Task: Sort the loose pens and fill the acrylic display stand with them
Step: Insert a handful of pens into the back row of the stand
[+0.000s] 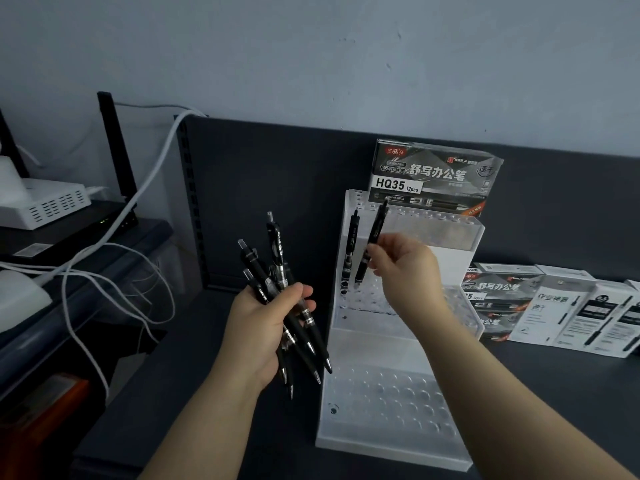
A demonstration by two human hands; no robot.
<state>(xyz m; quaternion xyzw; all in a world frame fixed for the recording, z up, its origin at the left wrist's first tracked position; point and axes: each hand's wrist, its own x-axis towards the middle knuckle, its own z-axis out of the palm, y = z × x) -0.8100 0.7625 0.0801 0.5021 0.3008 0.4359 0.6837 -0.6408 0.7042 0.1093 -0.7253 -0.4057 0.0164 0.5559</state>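
Left hand (266, 327): fingers curled round bundle of black pens (277, 289), tips down, left of acrylic display stand (398, 403) on dark desk (166, 393)
Right hand (405, 268): pinches single pen (372, 240), tilted, tip just above middle-tier holes
Standing pen (349, 251): upright, middle tier, left end
Pen boxes (571, 310): right of stand

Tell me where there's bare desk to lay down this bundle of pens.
Bare desk lies left of the stand, below the left hand holding the pens. A second patch lies right of the stand, in front of the boxes. Crowded: the boxes beside the stand, and the cables far left.
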